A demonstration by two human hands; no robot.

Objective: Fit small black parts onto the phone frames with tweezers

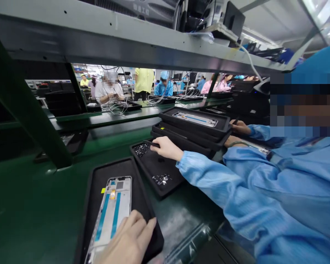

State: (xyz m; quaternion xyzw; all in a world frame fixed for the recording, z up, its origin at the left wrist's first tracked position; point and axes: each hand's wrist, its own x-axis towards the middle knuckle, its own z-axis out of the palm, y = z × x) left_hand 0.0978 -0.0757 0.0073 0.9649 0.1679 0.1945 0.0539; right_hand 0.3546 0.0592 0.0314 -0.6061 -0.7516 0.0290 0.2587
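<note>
The right hand [166, 148] has its grip clamped on dark tweezers [150, 143], tips over a black tray [156, 165] of small screws [141, 149]. At 7 o'clock from there, the left hand [126, 240] lies with its grip apart, fingers on a phone frame [112, 205] in a second black tray [110, 176] on the green surface [44, 205]. A yellow tag [103, 190] marks the frame, unreadable. Stacked trays [194, 117] sit at 1 o'clock, by a co-worker's hands [238, 127].

The one head-worn camera looks forward and down from close above a black tray [89, 200] on a green workbench [30, 205], seeing farther benches [104, 119] beneath a metal shelf [126, 47].
</note>
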